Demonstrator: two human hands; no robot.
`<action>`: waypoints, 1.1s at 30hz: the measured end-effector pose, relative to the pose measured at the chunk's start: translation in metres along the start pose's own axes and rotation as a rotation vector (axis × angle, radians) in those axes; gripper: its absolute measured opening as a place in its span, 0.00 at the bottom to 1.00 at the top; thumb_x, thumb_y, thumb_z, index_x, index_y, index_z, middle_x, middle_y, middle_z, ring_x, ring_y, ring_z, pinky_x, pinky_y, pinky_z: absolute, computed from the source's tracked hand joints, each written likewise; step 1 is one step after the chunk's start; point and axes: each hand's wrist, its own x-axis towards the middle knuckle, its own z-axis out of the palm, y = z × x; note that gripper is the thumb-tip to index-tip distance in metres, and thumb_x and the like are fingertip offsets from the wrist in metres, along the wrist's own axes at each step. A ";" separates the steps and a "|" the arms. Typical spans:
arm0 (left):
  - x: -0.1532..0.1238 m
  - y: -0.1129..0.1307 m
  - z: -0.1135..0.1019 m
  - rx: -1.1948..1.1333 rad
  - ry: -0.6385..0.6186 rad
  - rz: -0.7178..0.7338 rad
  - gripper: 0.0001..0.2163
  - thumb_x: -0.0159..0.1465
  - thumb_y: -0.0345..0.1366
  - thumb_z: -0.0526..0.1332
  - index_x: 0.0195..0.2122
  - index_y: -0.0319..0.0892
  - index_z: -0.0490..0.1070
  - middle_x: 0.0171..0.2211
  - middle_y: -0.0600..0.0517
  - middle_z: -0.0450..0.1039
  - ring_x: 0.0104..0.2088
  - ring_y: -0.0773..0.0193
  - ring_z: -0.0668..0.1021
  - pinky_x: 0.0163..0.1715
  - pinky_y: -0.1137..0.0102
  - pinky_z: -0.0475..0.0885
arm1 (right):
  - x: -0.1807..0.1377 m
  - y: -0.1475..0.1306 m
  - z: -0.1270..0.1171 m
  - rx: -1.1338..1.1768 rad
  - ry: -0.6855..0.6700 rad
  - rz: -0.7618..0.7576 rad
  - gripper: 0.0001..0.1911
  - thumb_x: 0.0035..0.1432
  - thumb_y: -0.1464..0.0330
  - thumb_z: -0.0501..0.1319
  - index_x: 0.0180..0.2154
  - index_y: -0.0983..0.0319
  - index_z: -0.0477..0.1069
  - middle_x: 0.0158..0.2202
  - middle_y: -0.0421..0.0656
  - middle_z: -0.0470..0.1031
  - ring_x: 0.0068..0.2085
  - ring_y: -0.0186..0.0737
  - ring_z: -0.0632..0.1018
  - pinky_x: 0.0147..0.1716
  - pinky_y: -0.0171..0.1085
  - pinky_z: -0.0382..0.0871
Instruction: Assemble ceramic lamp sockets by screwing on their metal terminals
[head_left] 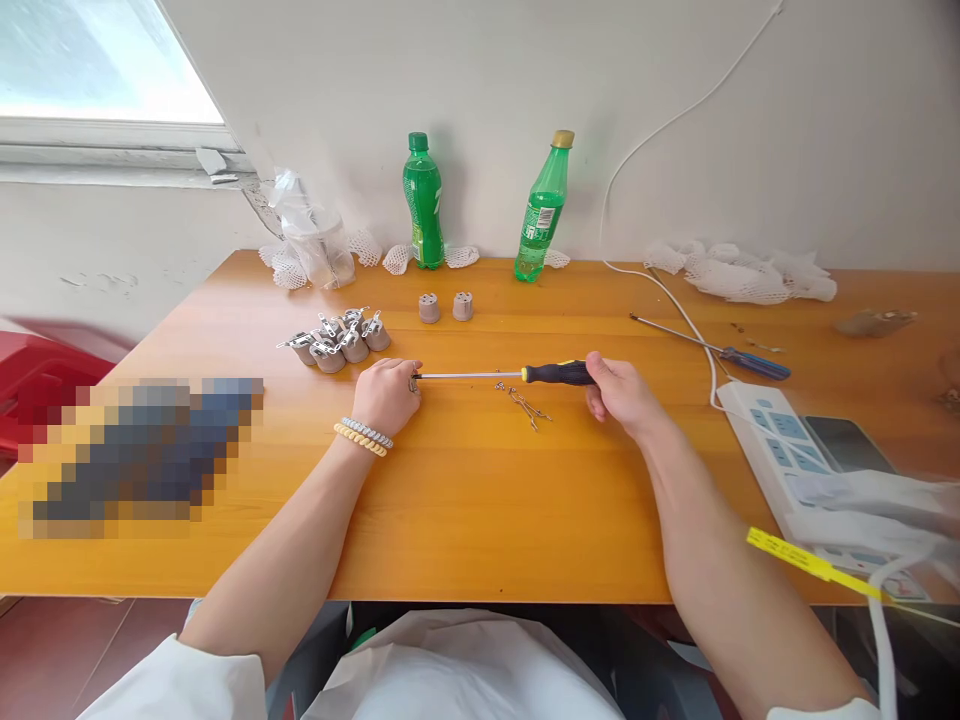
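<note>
Two hands at a screwdriver, as seen from my remote post. The driver point(559, 373) lies level across the middle of the desk point(480, 530), about halfway between the near edge and the far edge, its handle toward the right edge and its tip toward the left. My right hand point(616, 388) closes on the butt of the handle, thumb along the top and fingers curled below. My left hand point(388, 396) is at the tip, its fingers bent inward; how tightly they close, and on what, I cannot tell, since the fingertips are largely hidden.

Beneath and just beside the shaft lie loose screws point(500, 386) and, nearer the near edge, some thin metal prongs point(531, 406). Toward the far left corner stands a cluster of sockets point(352, 345) with metal clips; two more, a left one point(428, 307) and a right one point(463, 305), stand apart near the middle of the far edge. A blue-handled driver point(754, 362) lies toward the right edge, out of use.

I judge the step to be the fitting of the tip to something small in the left fingers; whether any turning is under way I cannot say. The next move would call for a steady left hand, the shaft held in line, and a roll of the right wrist with no sideways push.
</note>
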 end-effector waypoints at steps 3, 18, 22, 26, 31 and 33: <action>0.000 0.001 -0.001 0.009 -0.011 0.002 0.18 0.54 0.27 0.54 0.43 0.38 0.76 0.37 0.47 0.79 0.40 0.56 0.78 0.40 0.66 0.72 | 0.001 -0.001 0.000 0.042 -0.037 0.051 0.29 0.57 0.42 0.45 0.25 0.61 0.63 0.10 0.40 0.62 0.13 0.34 0.65 0.16 0.35 0.55; -0.002 0.004 -0.002 0.009 -0.093 0.026 0.18 0.54 0.29 0.55 0.45 0.39 0.76 0.39 0.46 0.79 0.42 0.54 0.78 0.40 0.64 0.72 | 0.001 -0.004 0.004 0.207 0.064 0.007 0.27 0.55 0.42 0.49 0.25 0.59 0.60 0.10 0.39 0.62 0.12 0.34 0.65 0.13 0.33 0.53; -0.002 0.004 -0.001 0.011 -0.081 0.042 0.18 0.54 0.30 0.54 0.44 0.40 0.76 0.39 0.47 0.79 0.43 0.54 0.78 0.40 0.64 0.72 | 0.001 -0.008 0.005 0.413 -0.048 -0.041 0.20 0.54 0.49 0.56 0.38 0.57 0.60 0.20 0.39 0.73 0.20 0.38 0.74 0.15 0.32 0.56; -0.002 0.004 -0.002 0.042 -0.101 -0.002 0.17 0.54 0.30 0.55 0.43 0.40 0.76 0.39 0.46 0.79 0.41 0.53 0.79 0.37 0.64 0.72 | -0.001 -0.011 0.008 0.283 0.013 -0.030 0.19 0.53 0.51 0.61 0.36 0.57 0.59 0.14 0.34 0.67 0.15 0.33 0.67 0.14 0.31 0.55; -0.002 0.009 -0.004 0.049 -0.125 -0.015 0.17 0.54 0.31 0.55 0.43 0.40 0.76 0.39 0.46 0.79 0.40 0.52 0.79 0.37 0.63 0.72 | 0.001 -0.005 0.008 0.138 0.128 0.016 0.23 0.53 0.45 0.57 0.26 0.59 0.60 0.09 0.32 0.56 0.10 0.30 0.59 0.11 0.32 0.53; -0.003 0.010 -0.005 0.030 -0.109 -0.011 0.16 0.54 0.30 0.54 0.42 0.40 0.76 0.39 0.47 0.79 0.41 0.54 0.79 0.37 0.64 0.72 | 0.003 -0.002 0.007 0.104 0.171 0.050 0.26 0.52 0.43 0.56 0.22 0.58 0.59 0.08 0.33 0.53 0.10 0.31 0.59 0.11 0.34 0.52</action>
